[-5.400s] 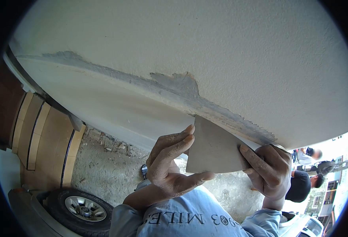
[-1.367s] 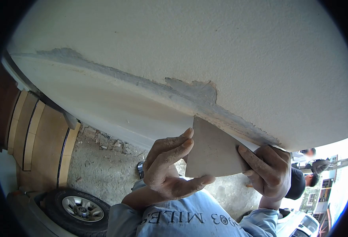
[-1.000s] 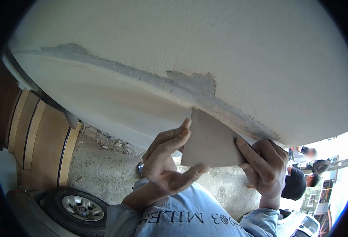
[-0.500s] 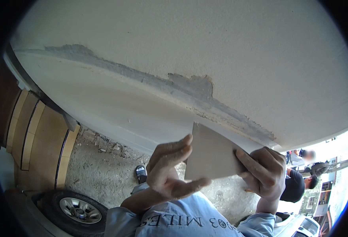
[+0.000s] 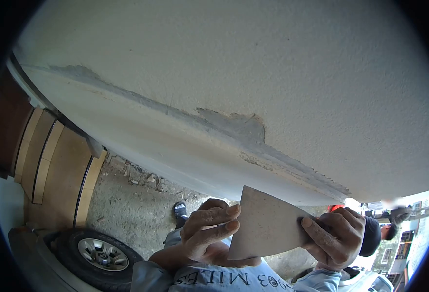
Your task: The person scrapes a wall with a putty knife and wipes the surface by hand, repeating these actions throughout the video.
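My right hand (image 5: 338, 236) is closed around a wide putty knife (image 5: 268, 226), index finger lying on the blade near its narrow end. The handle is hidden in that hand. The flat metal blade flares toward the left and has light smudges on it. My left hand (image 5: 207, 231) is beside the blade's wide edge, fingers and thumb apart. Two dusty fingertips come up to that edge, and the thumb is by its lower corner; whether they touch cannot be told. Above the hands, a pale wall (image 5: 321, 87) carries a long grey patched strip (image 5: 238, 130) with ragged edges.
A vehicle wheel (image 5: 102, 254) is at the lower left, near tan steps (image 5: 61, 175). Rubble (image 5: 136, 173) lies along the wall's foot on rough ground (image 5: 122, 204). A sandaled foot (image 5: 180, 209) shows below. At the right is a person in a dark top (image 5: 370, 237).
Both hands and the putty knife have moved lower in view, away from the grey strip. My left fingertips have come up to the blade's edge. The view has shifted slightly.
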The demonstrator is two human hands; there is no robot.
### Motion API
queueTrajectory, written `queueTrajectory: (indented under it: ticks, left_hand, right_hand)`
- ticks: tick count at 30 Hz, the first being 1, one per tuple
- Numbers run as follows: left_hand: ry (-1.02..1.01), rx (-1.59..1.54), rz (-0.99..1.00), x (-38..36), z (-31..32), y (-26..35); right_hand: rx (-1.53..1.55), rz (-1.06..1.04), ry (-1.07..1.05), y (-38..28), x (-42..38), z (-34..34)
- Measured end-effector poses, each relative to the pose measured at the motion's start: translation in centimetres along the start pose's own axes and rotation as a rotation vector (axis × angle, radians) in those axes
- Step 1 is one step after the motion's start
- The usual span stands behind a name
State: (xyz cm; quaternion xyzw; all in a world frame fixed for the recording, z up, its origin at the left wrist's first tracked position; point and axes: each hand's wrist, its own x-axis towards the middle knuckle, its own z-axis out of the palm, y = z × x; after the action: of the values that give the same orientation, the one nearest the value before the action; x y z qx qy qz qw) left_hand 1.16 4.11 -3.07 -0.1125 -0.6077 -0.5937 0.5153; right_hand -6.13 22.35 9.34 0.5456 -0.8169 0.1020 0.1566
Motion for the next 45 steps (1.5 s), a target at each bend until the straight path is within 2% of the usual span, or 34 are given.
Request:
queueTrajectory:
  ticks: [4, 5, 6, 8, 11, 14, 18, 22, 26, 28, 33, 36, 39, 42, 43, 45]
  left_hand:
    - [0.050, 0.001, 0.110, 0.5, 0.7, -0.9]
    - [0.002, 0.048, 0.108, 0.5, 0.0, -1.3]
    - [0.052, 0.031, 0.100, 0.7, 0.0, -1.7]
    - [0.000, 0.349, 0.124, 2.9, -1.4, -1.9]
    - [0.025, 1.028, 0.259, 4.8, -0.5, -3.1]
    - [-0.105, 1.018, 0.210, 3.6, 0.8, -3.5]
    - [-0.305, 1.051, 0.325, 2.7, 1.7, -2.7]
    - [-0.395, 0.960, 0.491, 2.9, 1.9, -3.4]
    - [-0.349, 1.034, 0.513, 4.3, 0.3, -3.9]
    - [-0.250, 1.065, 0.472, 5.6, -1.8, -4.1]
    - [-0.247, 0.944, 0.511, 3.6, 1.7, -4.4]
    - [-0.579, 0.715, 0.508, 1.7, 1.9, -3.7]
    - [-0.579, 0.392, 0.356, 0.7, 0.5, -3.6]
    - [-0.330, 0.077, 0.085, 1.2, -0.5, -2.8]
    - [-0.159, 0.022, 0.055, 2.0, 0.5, -1.8]
    - [-0.304, 0.212, 0.222, 3.2, 0.5, -0.7]
  right_hand:
    - [-0.025, -0.008, 0.023, 0.4, -0.2, -0.2]
    - [-0.015, -0.017, 0.029, 0.5, -0.2, -0.4]
    - [-0.012, -0.015, 0.029, 0.7, -0.5, -0.5]
    - [-0.008, -0.013, 0.027, 1.1, -0.9, -0.7]
    - [0.038, -0.032, -0.025, 1.5, -1.3, -1.1]
    - [0.076, -0.055, -0.036, 1.9, -2.0, -1.2]
    - [0.098, -0.096, -0.011, 2.5, -3.0, -1.5]
    - [0.124, -0.110, -0.001, 2.8, -3.6, -1.9]
    - [0.161, -0.098, 0.055, 3.1, -3.9, -1.5]
    - [0.173, -0.088, 0.075, 3.1, -4.0, -1.4]
    - [0.163, -0.110, 0.090, 3.3, -3.8, -1.2]
    - [0.178, -0.121, 0.122, 3.2, -3.9, -1.1]
    - [0.185, -0.112, 0.133, 3.2, -3.8, -1.0]
    - [0.162, -0.087, 0.061, 2.8, -3.4, -1.2]
    - [0.153, -0.077, 0.025, 2.5, -3.1, -1.1]
    - [0.170, -0.087, -0.011, 2.0, -2.4, -0.8]
